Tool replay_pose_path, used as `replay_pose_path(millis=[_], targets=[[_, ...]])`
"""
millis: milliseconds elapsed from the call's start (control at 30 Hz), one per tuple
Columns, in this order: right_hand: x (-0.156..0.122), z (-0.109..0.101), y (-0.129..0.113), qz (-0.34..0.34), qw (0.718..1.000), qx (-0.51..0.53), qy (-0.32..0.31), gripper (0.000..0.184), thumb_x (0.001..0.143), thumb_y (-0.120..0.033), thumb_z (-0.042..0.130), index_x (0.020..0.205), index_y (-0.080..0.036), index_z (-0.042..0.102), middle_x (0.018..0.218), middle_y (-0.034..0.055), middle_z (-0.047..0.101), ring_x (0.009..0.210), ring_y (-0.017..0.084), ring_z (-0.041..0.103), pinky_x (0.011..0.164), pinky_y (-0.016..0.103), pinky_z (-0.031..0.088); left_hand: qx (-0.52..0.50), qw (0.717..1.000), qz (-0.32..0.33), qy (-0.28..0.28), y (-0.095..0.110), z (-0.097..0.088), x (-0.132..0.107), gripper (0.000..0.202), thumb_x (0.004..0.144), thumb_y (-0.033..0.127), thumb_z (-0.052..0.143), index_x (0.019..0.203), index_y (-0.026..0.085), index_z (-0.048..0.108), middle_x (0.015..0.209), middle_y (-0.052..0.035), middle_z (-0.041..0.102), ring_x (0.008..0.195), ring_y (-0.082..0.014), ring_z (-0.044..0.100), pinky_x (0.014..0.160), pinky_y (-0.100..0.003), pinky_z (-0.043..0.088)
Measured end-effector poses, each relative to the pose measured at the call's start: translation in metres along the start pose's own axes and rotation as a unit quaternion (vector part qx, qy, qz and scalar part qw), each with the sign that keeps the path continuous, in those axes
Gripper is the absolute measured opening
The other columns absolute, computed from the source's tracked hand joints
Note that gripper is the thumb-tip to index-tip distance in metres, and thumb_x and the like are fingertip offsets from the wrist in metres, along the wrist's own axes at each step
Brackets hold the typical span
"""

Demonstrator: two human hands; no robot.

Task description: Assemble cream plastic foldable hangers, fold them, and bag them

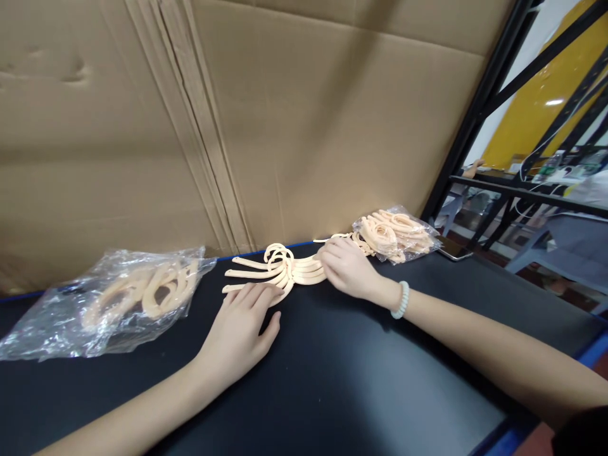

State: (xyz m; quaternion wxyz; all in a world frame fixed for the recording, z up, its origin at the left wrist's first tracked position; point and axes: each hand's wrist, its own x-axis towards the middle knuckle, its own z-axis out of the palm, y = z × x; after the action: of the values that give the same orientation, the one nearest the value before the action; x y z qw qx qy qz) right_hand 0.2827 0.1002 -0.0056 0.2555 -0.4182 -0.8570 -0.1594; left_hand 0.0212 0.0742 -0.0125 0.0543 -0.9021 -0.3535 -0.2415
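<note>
The cream strips (308, 272) lay fanned across the middle of the frame, their curled ends overlapping in a loose knot on the dark counter (342, 386). The left hand (242, 323) rested over their lower-left ends, fingers close together and thumb apart; the right hand (349, 269) curled narrowly over their right ends, though whether it pinched them could not be told. A pull from the right could have tightened the crossed curls or dragged the whole fan askew, and uneven pressure from the left could have let single strips slip. Behind them, the cardboard (342, 126) probably limited rearward movement. The clear bag (142, 297) at left and the filled bag (396, 234) at right hemmed the sides, with loose thinner pieces (365, 244) and a phone (455, 248) nearby.
</note>
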Motion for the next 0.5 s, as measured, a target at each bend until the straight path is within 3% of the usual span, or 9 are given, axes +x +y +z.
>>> replay_pose_path(millis=[233,400,500], targets=[[-0.017,-0.020,0.050,0.044,0.998,0.005,-0.032,0.030,0.090,-0.012,0.044,0.111,-0.013,0.065,0.094,0.0125,0.066,0.095,0.027,0.055,0.082,0.041,0.048,-0.019,0.999,-0.026,-0.016,0.002,-0.002,-0.001,0.022,0.087,0.019,0.048,0.107,0.018,0.058,0.107,-0.0105,0.067,0.104,-0.0312,0.059,0.086,-0.047,0.045],[-0.036,-0.012,0.052,0.020,0.998,0.004,-0.059,0.032,0.093,-0.012,0.043,0.118,-0.015,0.063,0.114,0.0130,0.066,0.116,0.029,0.052,0.098,0.049,0.043,-0.036,0.999,-0.035,-0.021,0.001,0.001,-0.002,0.021,0.087,0.018,0.049,0.106,0.020,0.058,0.106,-0.0085,0.068,0.100,-0.0282,0.061,0.086,-0.045,0.046],[-0.037,-0.003,0.050,0.014,0.999,-0.005,-0.049,0.028,0.095,-0.016,0.044,0.112,-0.018,0.067,0.108,0.0116,0.069,0.111,0.029,0.055,0.098,0.054,0.042,-0.045,0.998,-0.045,-0.017,-0.001,0.002,-0.003,0.019,0.086,0.018,0.049,0.103,0.020,0.058,0.104,-0.0091,0.067,0.097,-0.0282,0.062,0.083,-0.044,0.049]])
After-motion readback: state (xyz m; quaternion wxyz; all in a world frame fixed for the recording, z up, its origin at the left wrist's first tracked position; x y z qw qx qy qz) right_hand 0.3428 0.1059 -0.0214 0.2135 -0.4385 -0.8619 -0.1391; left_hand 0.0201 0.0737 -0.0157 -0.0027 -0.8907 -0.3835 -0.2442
